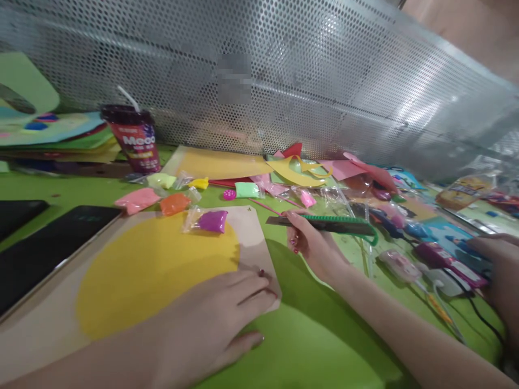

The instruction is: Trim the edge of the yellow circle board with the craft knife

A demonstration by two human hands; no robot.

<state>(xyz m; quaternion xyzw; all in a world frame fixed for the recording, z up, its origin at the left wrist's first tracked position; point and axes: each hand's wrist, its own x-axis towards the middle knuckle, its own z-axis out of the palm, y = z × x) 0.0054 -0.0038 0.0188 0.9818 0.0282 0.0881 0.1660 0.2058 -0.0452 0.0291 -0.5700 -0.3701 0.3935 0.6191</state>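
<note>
CAUTION: The green utility knife is beyond the right edge of the disc-printed sheet, its blade-like tip directed toward that sheet. A loose grip or leftward slip could cut the left hand or puncture the purple clay packet on the sheet's far portion. Light palm pressure could let the sheet skew. An outward swing could strike another person's hand, well right of the sheet.

POSE, right hand: forearm angled forward, fingers closed around the knife near its tip.

POSE, left hand: palm down over the sheet's near right corner, fingers extended, nearly together; thumb apart, past the edge; no object visible in grasp.
</note>
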